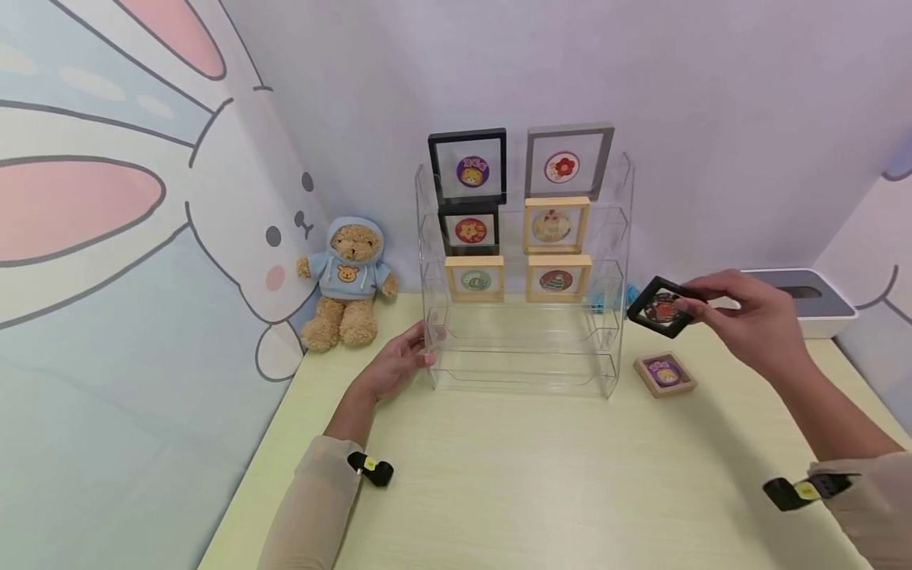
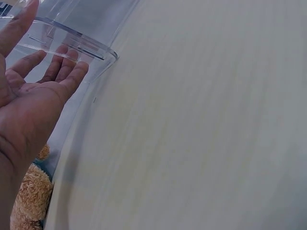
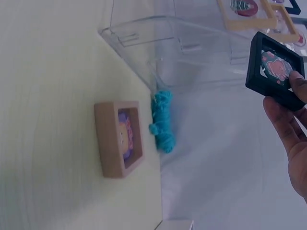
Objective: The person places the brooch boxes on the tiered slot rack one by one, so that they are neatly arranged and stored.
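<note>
A clear tiered display rack (image 1: 523, 380) stands against the wall with several small framed pictures on its upper tiers. My left hand (image 1: 396, 362) is at the rack's lower left side, fingertips right at the clear panel. In the left wrist view, that hand's fingers (image 2: 72, 79) are spread and relaxed beside the rack's edge. My right hand (image 1: 758, 317) pinches a small black picture frame (image 1: 660, 307) with thumb and fingers, tilted in the air right of the rack. Below it, a light wooden frame (image 1: 665, 374) with a purple bear picture lies on the table.
A teddy bear (image 1: 352, 285) in a blue hoodie sits left of the rack. Blue yarn (image 3: 163, 122) lies behind the rack's right side. A white box (image 1: 830, 321) with a grey top stands at the back right, by the wall.
</note>
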A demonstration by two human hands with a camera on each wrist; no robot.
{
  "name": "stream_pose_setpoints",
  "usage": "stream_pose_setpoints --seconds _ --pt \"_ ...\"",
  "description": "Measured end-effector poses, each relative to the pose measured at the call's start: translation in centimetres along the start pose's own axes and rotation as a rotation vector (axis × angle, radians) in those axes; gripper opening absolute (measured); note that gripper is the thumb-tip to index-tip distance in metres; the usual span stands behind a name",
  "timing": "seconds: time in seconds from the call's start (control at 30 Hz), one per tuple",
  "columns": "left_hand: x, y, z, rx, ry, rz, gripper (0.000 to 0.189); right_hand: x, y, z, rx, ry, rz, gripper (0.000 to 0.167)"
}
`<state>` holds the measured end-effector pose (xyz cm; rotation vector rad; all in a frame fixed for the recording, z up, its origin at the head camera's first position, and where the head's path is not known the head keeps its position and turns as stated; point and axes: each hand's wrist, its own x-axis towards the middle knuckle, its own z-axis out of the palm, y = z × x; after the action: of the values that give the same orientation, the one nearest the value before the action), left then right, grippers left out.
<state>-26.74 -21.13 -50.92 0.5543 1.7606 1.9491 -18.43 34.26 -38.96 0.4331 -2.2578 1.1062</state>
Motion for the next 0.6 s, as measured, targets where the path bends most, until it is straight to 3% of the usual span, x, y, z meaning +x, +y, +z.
stream_pose_setpoints --seconds 0.27,0.6 --pt "0.0 0.2 0.1 0.002 -0.003 -0.003 0.084 1.6 -2.6 3.5 0.007 -0.046 -0.141 0.041" --pt "-0.1 0.3 0.1 -0.001 0.008 -0.015 0.085 2.8 -5.2 9.9 0.088 -0.087 -0.336 0.041"
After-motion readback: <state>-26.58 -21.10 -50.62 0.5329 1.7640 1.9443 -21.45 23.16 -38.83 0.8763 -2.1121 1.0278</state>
